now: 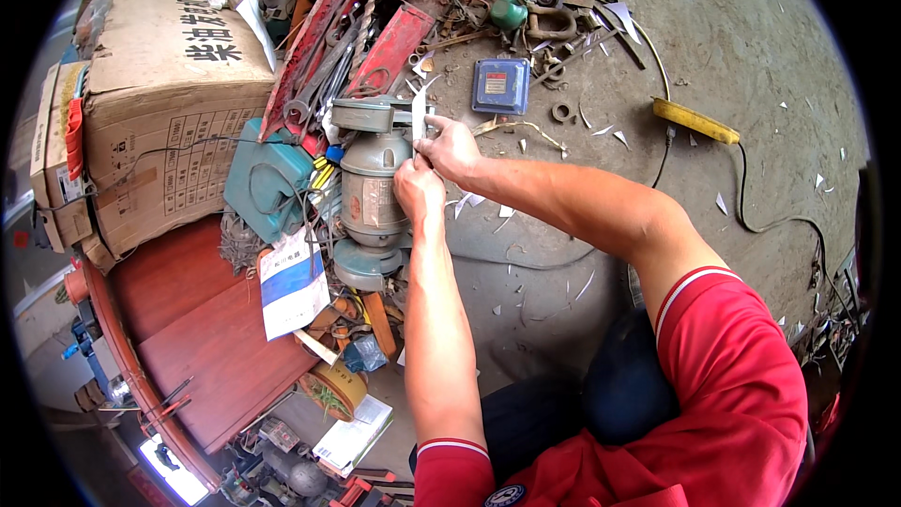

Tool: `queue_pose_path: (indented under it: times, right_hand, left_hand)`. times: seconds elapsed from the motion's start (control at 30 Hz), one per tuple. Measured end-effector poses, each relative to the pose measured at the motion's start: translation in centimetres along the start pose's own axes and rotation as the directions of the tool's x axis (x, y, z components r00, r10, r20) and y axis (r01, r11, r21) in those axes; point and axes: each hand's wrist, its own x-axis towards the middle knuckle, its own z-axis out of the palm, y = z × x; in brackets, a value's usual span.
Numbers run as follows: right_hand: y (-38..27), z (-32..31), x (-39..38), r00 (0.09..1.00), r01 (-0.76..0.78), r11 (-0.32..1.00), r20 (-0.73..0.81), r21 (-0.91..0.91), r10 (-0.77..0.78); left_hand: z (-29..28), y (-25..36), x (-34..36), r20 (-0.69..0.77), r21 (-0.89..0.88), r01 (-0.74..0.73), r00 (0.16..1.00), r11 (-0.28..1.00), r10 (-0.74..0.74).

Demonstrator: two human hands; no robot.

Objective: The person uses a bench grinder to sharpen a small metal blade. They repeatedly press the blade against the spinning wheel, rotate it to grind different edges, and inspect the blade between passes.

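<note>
Risk first: we have both hands at the grey bench grinder (374,192), which sits on the concrete floor (732,66) among scattered tools. Our right hand (449,148) pinches a thin, pale metal strip (419,115) near the grinder's upper wheel guard; our left hand (419,190) is closed against the motor body just below, fingers curled narrow. We judge that the strip's edge could cut the fingers if it slips, and that fingertips this near the wheel housing would be exposed should the wheel turn. Loose metal offcuts (615,136) around the knees could snag or cut. Whether the grinder is powered we cannot tell; its cable is lost in the clutter. The wheel itself is hidden by the guard, the left fingertips by the hand's back, and the strip's lower end by the right hand.
</note>
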Motion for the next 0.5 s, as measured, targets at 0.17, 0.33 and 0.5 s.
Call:
queue_pose_path:
  times: [0.17, 0.33, 0.5]
  right_hand:
    - [0.8, 0.1, 0.2, 1.000, 0.026, 1.000, -0.011, 0.009, -0.026]
    - [0.7, 0.2, -0.1, 1.000, -0.001, 0.999, 0.017, 0.040, 0.000]
    - [0.7, 0.2, -0.6, 1.000, 0.016, 0.999, 0.005, 0.030, -0.016]
  left_hand:
    - [-0.3, 1.3, -0.8, 0.034, -0.017, 0.062, 0.998, 0.998, -0.061]
    - [-0.7, 1.5, -1.2, 0.027, -0.008, 0.071, 0.997, 0.997, -0.071]
    - [-0.7, 1.0, -1.5, 0.017, 0.007, 0.068, 0.998, 0.998, -0.068]
